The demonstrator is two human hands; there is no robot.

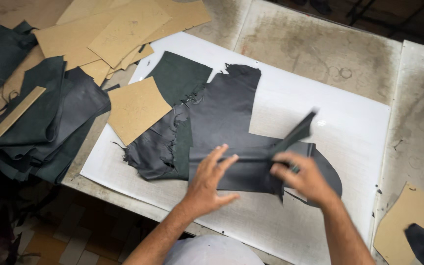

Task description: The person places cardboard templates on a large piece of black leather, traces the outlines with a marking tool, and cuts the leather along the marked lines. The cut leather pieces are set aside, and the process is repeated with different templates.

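Note:
A large piece of dark leather (226, 113) lies on a white cutting board (339, 122). My left hand (209, 179) rests flat on its near edge with the fingers spread. My right hand (303, 176) is closed on a dark strip of leather (295, 135) and lifts it up off the sheet; the strip is blurred. A dark green leather piece (177, 78) lies under the black one at the far left. A tan cardboard pattern (136, 108) sits on the board's left edge.
Several cardboard patterns (119, 29) are stacked at the far left. A heap of dark leather (40, 122) with a cardboard strip (18, 112) lies left of the board. Another cardboard piece (406, 223) sits at the near right. The stained tabletop (320, 44) extends behind.

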